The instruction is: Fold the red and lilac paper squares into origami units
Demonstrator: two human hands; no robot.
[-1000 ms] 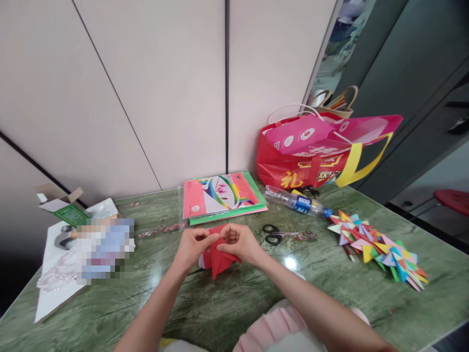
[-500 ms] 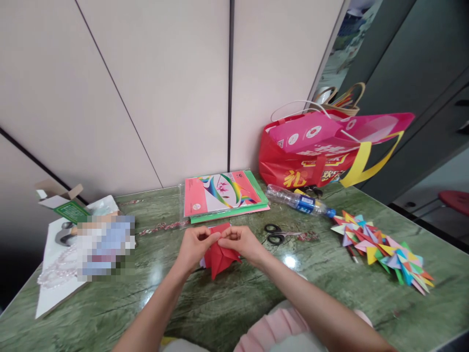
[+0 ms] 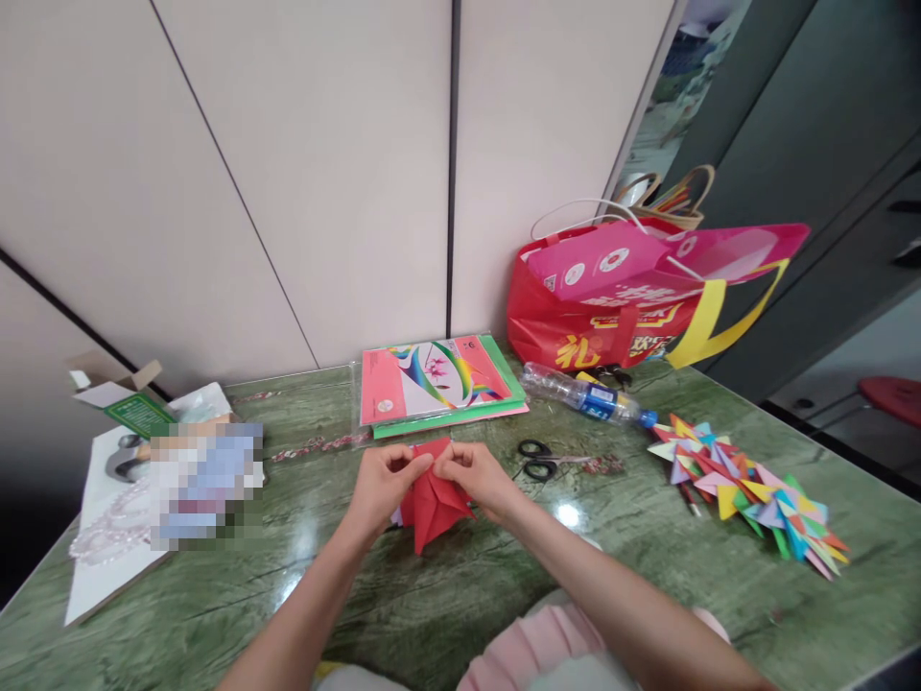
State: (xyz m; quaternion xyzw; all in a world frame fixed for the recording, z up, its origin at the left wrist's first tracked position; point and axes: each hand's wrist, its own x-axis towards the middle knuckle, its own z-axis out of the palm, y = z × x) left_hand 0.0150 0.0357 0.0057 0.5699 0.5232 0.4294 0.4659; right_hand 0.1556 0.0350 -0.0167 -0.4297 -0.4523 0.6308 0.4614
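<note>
Between my two hands is a piece of folded red paper (image 3: 436,512), with a pointed flap hanging toward me. My left hand (image 3: 389,483) pinches its upper left part between thumb and fingers. On the other side my right hand (image 3: 475,477) pinches the paper's upper right part, the thumbs close together. More paper, red and pale, shows beneath and behind the folded piece. Black-handled scissors (image 3: 541,461) lie just right of my right hand. Past my hands rests a packet of coloured paper (image 3: 438,382) in clear wrapping.
On the green marbled table (image 3: 403,614), a plastic bottle (image 3: 586,396) lies before a red bag (image 3: 611,307). Colourful folded paper pieces (image 3: 748,489) are bunched at the right. A white board (image 3: 93,576) with a bead string and a small box (image 3: 133,408) is at the left.
My right fingers have shifted slightly on the red paper, and its lower flap has opened out a little. Both hands keep their pinch.
</note>
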